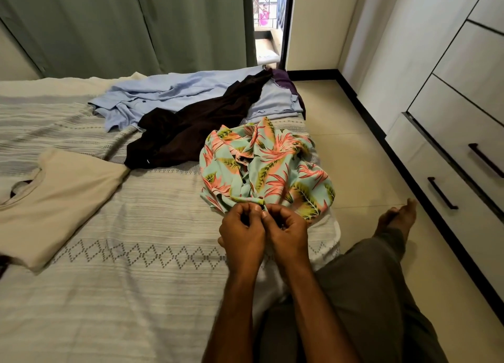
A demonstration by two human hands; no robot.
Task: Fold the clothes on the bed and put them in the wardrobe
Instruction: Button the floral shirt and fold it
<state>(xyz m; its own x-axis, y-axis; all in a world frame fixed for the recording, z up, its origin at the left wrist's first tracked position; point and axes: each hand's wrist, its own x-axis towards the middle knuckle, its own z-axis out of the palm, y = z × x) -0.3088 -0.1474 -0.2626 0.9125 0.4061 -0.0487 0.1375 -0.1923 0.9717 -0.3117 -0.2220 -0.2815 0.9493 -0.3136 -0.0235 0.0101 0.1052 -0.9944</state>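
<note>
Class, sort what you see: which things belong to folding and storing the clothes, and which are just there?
Job: floral shirt, gripped by left hand and right hand; dark garment; blue shirt; beige T-shirt; wardrobe.
Just there: green curtain.

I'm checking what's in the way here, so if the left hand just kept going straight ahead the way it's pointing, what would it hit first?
The left hand already pinches the near edge of the floral shirt, so it would push straight into that bunched shirt. Beyond it lies the dark brown garment, though depth is hard to judge.

Floral shirt crumpled at bed edge; brown garment, blue shirt behind
</note>
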